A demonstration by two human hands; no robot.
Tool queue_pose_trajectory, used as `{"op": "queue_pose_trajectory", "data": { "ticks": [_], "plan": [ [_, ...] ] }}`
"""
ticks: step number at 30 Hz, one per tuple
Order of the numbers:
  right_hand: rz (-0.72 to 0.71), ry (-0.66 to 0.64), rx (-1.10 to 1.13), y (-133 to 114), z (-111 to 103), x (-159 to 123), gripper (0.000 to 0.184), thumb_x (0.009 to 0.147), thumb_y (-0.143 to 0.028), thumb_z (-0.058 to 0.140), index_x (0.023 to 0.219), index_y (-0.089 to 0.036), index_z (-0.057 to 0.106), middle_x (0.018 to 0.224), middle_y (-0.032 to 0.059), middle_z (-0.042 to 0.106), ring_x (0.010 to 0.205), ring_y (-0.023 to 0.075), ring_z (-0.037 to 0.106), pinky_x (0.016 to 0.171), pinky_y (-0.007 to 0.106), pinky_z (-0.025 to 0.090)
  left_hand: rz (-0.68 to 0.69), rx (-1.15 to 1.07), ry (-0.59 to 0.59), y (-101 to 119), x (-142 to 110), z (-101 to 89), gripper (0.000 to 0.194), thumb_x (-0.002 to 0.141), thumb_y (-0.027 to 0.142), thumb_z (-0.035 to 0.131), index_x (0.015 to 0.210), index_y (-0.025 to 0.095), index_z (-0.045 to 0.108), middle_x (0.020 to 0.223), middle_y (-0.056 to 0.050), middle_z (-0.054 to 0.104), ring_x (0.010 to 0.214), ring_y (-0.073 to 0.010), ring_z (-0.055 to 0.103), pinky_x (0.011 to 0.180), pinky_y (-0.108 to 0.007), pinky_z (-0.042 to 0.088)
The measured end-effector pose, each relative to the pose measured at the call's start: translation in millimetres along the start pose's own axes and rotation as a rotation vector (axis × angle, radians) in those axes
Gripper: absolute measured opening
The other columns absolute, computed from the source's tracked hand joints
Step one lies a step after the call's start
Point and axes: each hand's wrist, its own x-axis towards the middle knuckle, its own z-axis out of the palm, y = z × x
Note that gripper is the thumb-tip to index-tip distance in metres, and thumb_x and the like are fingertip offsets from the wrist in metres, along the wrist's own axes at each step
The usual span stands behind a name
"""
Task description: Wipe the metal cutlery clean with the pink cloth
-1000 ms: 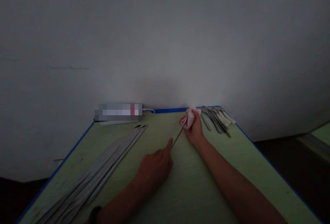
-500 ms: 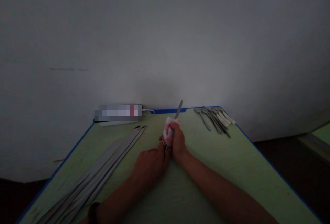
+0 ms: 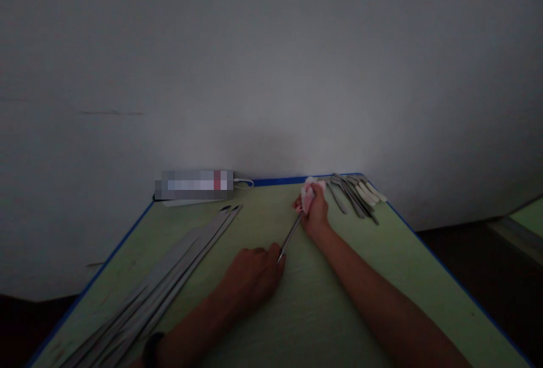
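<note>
My left hand (image 3: 258, 269) is closed on the near end of a metal table knife (image 3: 290, 237), low over the middle of the table. Farther out, my right hand (image 3: 317, 215) grips a crumpled pink and white cloth (image 3: 310, 195). The cloth is wrapped round the far part of the knife, so the blade is hidden. Just beyond my right hand lies a loose pile of cutlery (image 3: 354, 195), some pieces with white handles.
Several long flat grey strips (image 3: 165, 277) lie along the table's left side. A blurred box-like object (image 3: 195, 185) with a white cable (image 3: 244, 181) stands at the back left against the wall (image 3: 271, 74). The green table (image 3: 407, 300) has a blue edge.
My right hand and the cloth have slid away and to the right along the knife. The knife's shaft now shows between my hands, and its tip has become hidden.
</note>
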Motion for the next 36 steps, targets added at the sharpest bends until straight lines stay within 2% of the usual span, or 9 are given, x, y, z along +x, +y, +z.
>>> {"op": "queue_pose_trajectory", "data": {
  "ticks": [6, 10, 14, 17, 20, 25, 31, 34, 36],
  "plan": [
    [-0.066, 0.035, 0.106, -22.3, -6.4, 9.3, 0.018, 0.073, -0.034, 0.044, 0.062, -0.02, 0.04, 0.035, -0.0093, 0.039, 0.028, 0.0066, 0.035, 0.031, 0.018, 0.033, 0.084, 0.005, 0.038, -2.0, -2.9, 3.0, 0.041, 0.092, 0.036, 0.017, 0.092, 0.017, 0.053, 0.074, -0.007, 0.066, 0.065, -0.0202, 0.061, 0.06, -0.031, 0.041],
    [-0.075, 0.085, 0.055, -9.9, -5.8, 6.6, 0.019, 0.072, -0.037, 0.046, 0.064, -0.02, 0.043, 0.035, -0.0093, 0.04, 0.029, 0.0072, 0.037, 0.034, 0.02, 0.037, 0.091, 0.009, 0.082, -4.7, -4.3, 5.6, 0.042, 0.092, 0.036, 0.015, 0.09, 0.018, 0.053, 0.073, -0.006, 0.066, 0.062, -0.0205, 0.061, 0.059, -0.032, 0.041],
    [-0.044, 0.081, -0.095, 12.9, 1.1, -10.3, 0.025, 0.072, -0.042, 0.045, 0.063, -0.019, 0.048, 0.036, -0.0067, 0.044, 0.031, 0.0091, 0.042, 0.032, 0.02, 0.034, 0.065, -0.003, 0.11, -6.4, -3.4, 8.1, 0.043, 0.092, 0.036, 0.014, 0.088, 0.018, 0.053, 0.073, -0.006, 0.066, 0.06, -0.0208, 0.061, 0.057, -0.032, 0.041],
    [-0.044, 0.037, -0.246, 26.9, 8.3, -32.5, 0.031, 0.073, -0.045, 0.044, 0.064, -0.017, 0.052, 0.041, -0.0045, 0.049, 0.035, 0.0103, 0.047, 0.034, 0.02, 0.035, 0.019, -0.02, 0.1, -7.1, -1.2, 9.8, 0.042, 0.092, 0.035, 0.015, 0.089, 0.017, 0.053, 0.072, -0.006, 0.067, 0.06, -0.0195, 0.061, 0.057, -0.03, 0.041],
    [-0.029, -0.077, -0.378, 32.5, 14.9, -55.7, 0.032, 0.075, -0.046, 0.043, 0.063, -0.017, 0.053, 0.043, -0.0045, 0.049, 0.036, 0.0104, 0.048, 0.034, 0.02, 0.036, -0.024, -0.032, 0.1, -8.2, 0.9, 10.4, 0.038, 0.092, 0.031, 0.016, 0.097, 0.016, 0.051, 0.074, -0.007, 0.067, 0.06, -0.0191, 0.062, 0.057, -0.029, 0.041],
    [-0.019, -0.17, -0.37, 29.6, 19.8, -73.2, 0.031, 0.075, -0.044, 0.043, 0.062, -0.017, 0.052, 0.046, -0.0049, 0.049, 0.038, 0.009, 0.048, 0.038, 0.019, 0.039, -0.006, -0.045, 0.087, -9.4, 1.4, 7.3, 0.034, 0.092, 0.029, 0.018, 0.098, 0.015, 0.049, 0.078, -0.007, 0.068, 0.062, -0.0201, 0.062, 0.056, -0.029, 0.04],
    [0.011, -0.154, -0.348, 29.5, 9.8, -49.4, 0.035, 0.073, -0.05, 0.043, 0.069, -0.017, 0.055, 0.044, -0.0033, 0.052, 0.036, 0.0111, 0.049, 0.036, 0.02, 0.038, 0.013, -0.047, 0.095, -8.2, 0.3, 5.0, 0.038, 0.093, 0.033, 0.016, 0.097, 0.016, 0.049, 0.073, -0.005, 0.066, 0.059, -0.018, 0.061, 0.056, -0.027, 0.039],
    [-0.02, -0.077, -0.298, 21.7, -1.5, -24.7, 0.044, 0.075, -0.056, 0.039, 0.066, -0.016, 0.055, 0.041, -0.0011, 0.052, 0.034, 0.0114, 0.048, 0.034, 0.021, 0.036, 0.056, 0.002, 0.07, -6.9, -0.6, 5.1, 0.041, 0.092, 0.035, 0.016, 0.089, 0.017, 0.052, 0.07, -0.006, 0.066, 0.061, -0.0184, 0.061, 0.058, -0.028, 0.04],
    [-0.032, -0.004, -0.223, 11.1, -9.0, -9.3, 0.039, 0.075, -0.053, 0.041, 0.067, -0.017, 0.052, 0.04, -0.0027, 0.05, 0.033, 0.0108, 0.046, 0.033, 0.02, 0.035, 0.1, 0.022, 0.057, -5.6, -1.8, 4.5, 0.042, 0.092, 0.035, 0.015, 0.088, 0.017, 0.053, 0.07, -0.006, 0.065, 0.061, -0.0184, 0.06, 0.059, -0.029, 0.04]
  ]
}}
